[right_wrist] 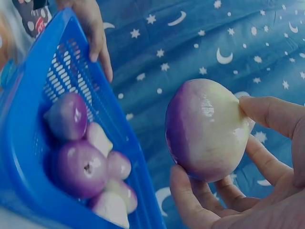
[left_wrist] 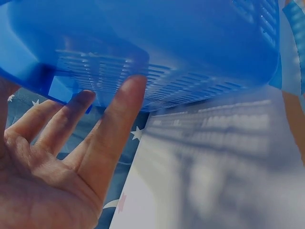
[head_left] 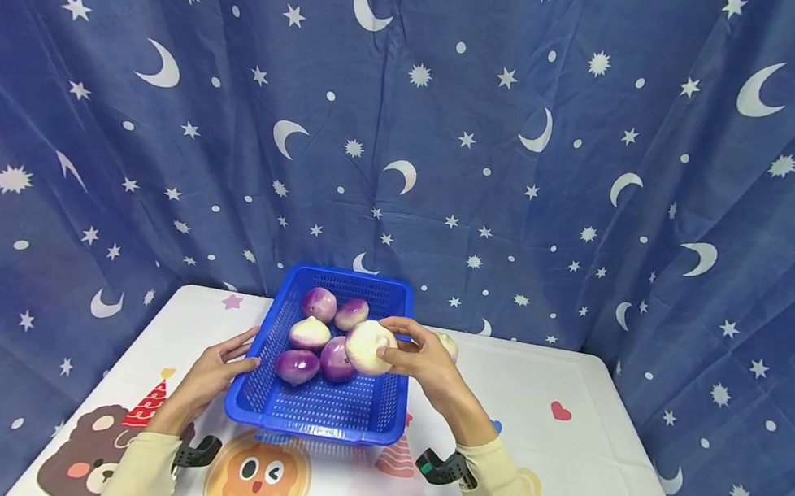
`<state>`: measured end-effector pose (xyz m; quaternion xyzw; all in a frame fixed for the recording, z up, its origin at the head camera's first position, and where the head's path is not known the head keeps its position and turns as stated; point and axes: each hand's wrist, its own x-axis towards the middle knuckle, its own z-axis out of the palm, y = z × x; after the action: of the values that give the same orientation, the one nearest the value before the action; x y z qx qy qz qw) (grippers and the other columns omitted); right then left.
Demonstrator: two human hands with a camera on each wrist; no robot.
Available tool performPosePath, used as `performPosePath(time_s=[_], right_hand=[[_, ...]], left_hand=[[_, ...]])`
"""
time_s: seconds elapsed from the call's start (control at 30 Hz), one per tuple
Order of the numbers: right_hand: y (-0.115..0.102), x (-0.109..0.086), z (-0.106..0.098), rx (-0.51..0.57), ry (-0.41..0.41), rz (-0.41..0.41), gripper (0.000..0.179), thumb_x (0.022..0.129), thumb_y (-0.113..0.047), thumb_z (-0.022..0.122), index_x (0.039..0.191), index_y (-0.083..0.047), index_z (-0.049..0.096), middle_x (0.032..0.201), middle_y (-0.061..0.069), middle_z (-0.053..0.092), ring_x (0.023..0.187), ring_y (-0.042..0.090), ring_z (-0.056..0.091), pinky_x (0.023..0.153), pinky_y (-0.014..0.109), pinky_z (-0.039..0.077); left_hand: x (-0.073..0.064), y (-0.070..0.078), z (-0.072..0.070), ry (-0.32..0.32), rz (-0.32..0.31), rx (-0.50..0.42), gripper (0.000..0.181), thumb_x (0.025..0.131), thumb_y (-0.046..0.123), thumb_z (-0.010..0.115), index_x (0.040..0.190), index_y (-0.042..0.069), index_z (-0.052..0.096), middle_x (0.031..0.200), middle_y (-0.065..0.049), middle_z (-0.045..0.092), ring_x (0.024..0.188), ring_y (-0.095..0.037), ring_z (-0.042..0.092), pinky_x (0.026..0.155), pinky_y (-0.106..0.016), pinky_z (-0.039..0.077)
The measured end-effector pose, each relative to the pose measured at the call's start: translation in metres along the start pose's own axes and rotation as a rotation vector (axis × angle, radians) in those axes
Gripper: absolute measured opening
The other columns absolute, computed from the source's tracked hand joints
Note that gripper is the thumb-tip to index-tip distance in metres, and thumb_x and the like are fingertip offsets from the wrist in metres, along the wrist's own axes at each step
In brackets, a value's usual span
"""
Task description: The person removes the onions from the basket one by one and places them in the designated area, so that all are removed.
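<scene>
Right hand (head_left: 434, 367) fingers grasp glossy bulb (head_left: 365, 349); slick skin could slip. Left hand (head_left: 213, 368) fingers unclenched against basket (head_left: 306, 429); a knock might shift it.

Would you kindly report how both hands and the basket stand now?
Right hand holding one vegetable near the right side of the blue basket. Left hand at its left side. Other vegetables inside; nothing seems in the way.

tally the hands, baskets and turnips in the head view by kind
left hand, right hand: 2
blue plastic basket: 1
turnips: 7 (five in the basket, one held turnip and, it seems, a partly hidden turnip behind the right hand)
total: 10
</scene>
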<state>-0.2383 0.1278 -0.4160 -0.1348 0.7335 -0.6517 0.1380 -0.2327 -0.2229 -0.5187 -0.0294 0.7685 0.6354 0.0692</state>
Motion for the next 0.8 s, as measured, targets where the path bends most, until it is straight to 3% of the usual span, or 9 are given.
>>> performPosePath(time_s=[0.43,0.8], right_hand=[[0.019,-0.006,-0.038,-0.007,0.122,0.044,0.048,0.084,-0.015,0.075,0.13,-0.012,0.06,0.137,0.014,0.055,0.107,0.017,0.063,0.082,0.033,0.059],[0.036,-0.014,-0.067,-0.085,0.197,0.088,0.05,0.085,-0.017,0.075,0.132,-0.011,0.058,0.138,0.015,0.052,0.108,0.018,0.061,0.083,0.034,0.058]], left_hand=[[-0.001,-0.002,0.0,-0.008,-0.003,0.005,0.068,0.095,0.021,0.063,0.155,0.02,0.031,0.155,-0.026,0.036,0.12,-0.039,0.062,0.079,-0.036,0.061],[0.0,-0.002,-0.001,-0.017,0.008,-0.024,0.067,0.096,0.019,0.062,0.155,0.02,0.032,0.156,-0.024,0.035,0.123,-0.04,0.059,0.079,-0.034,0.061]])
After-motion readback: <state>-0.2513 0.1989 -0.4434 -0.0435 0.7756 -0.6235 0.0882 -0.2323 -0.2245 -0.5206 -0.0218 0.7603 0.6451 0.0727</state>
